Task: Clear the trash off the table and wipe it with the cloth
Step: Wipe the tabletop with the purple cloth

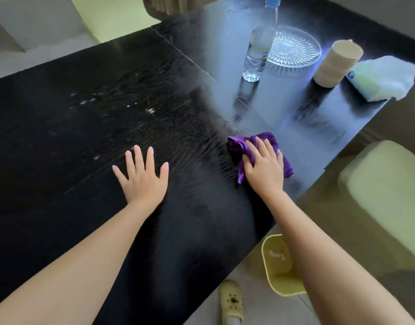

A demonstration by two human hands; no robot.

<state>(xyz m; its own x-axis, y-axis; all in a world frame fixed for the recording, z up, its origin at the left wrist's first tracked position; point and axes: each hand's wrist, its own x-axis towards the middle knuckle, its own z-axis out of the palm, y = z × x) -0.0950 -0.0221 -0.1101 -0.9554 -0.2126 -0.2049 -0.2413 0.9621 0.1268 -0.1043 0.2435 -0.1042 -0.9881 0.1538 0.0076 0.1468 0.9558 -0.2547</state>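
Note:
A purple cloth lies bunched on the black table, near its right edge. My right hand presses flat on top of the cloth, fingers spread over it. My left hand rests palm down on the bare tabletop to the left, fingers apart, holding nothing. Small pale crumbs are scattered on the dark surface beyond my left hand. A yellow bin stands on the floor beside the table's right edge, partly hidden by my right forearm.
At the far right of the table stand a clear water bottle, a cut-glass dish, a paper roll and a pack of tissues. A pale green chair sits to the right. A shoe shows on the floor.

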